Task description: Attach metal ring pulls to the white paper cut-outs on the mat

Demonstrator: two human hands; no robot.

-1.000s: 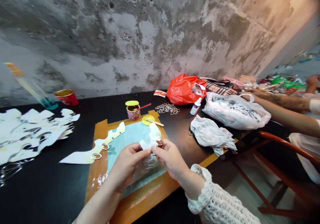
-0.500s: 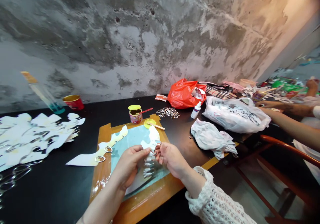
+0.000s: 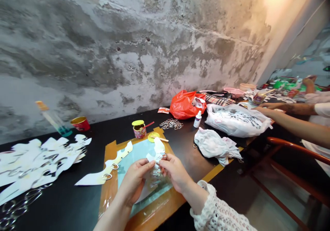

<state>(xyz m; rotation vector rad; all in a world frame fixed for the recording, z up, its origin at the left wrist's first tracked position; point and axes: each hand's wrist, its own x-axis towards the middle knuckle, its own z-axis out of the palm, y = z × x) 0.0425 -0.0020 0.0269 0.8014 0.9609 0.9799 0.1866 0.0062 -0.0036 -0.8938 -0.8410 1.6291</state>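
A white notched strip (image 3: pixel 159 146) with metal rings along it is held over a pale blue sheet taped down with brown tape. My left hand (image 3: pixel 138 177) pinches the strip from the left, thumb on top. From the right, my right hand (image 3: pixel 173 169) grips its edge near a ring, fingers closed. Left of my hands lies another notched strip (image 3: pixel 94 178) with two rings (image 3: pixel 107 176) on it. Beyond my hands stand an open tin (image 3: pixel 139 130) with a red stick and a yellow lid (image 3: pixel 153 136) with a wooden stick across it.
White cut pieces (image 3: pixel 38 158) are heaped at the left beside a red cup (image 3: pixel 80 123). Loose rings (image 3: pixel 171 123), a red bag (image 3: pixel 184 104), a small bottle (image 3: pixel 197 119), a crumpled cloth (image 3: pixel 215 144) and a white bag (image 3: pixel 237 119) lie right. Another person's arms reach in.
The view has shifted, so the table items sit slightly differently. My right fingers have closed in nearer the strip's edge and my left thumb; my left hand keeps its grip.
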